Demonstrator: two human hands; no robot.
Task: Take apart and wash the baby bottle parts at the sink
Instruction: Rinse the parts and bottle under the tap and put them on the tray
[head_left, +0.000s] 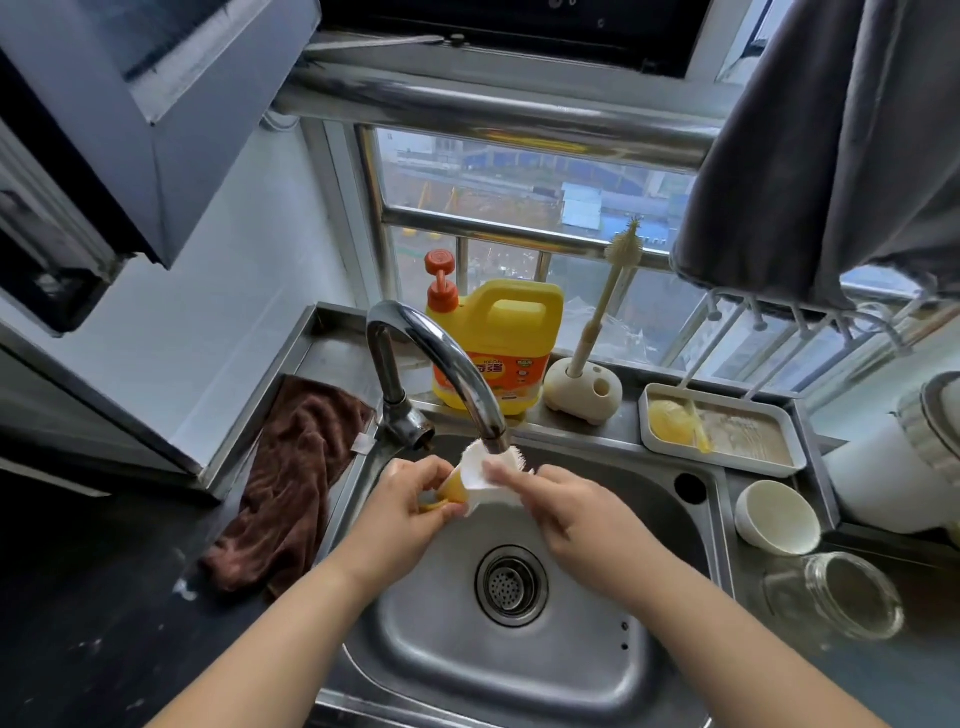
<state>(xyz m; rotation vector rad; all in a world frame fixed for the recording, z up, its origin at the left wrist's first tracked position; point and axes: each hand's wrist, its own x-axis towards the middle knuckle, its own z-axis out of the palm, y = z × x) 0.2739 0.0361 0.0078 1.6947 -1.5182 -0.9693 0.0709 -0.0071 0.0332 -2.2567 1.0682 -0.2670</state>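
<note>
Yellow bottle part (451, 491), possibly collar, wrapped in white cloth (480, 475) under tap spout.

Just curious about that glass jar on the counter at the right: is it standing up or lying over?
Lying over. The glass jar rests on its side on the counter, its round mouth facing the camera, just below the white bowl.

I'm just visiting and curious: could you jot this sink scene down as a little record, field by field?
Place: steel sink by a window
Left hand: grips a yellow bottle part
Right hand: holds a white cloth against that part
Tap: spout right above the hands; running water cannot be made out
Behind the sink: yellow detergent jug, bottle brush in stand, white tray
Left of the sink: brown towel
Right of the sink: white bowl, glass jar
</note>
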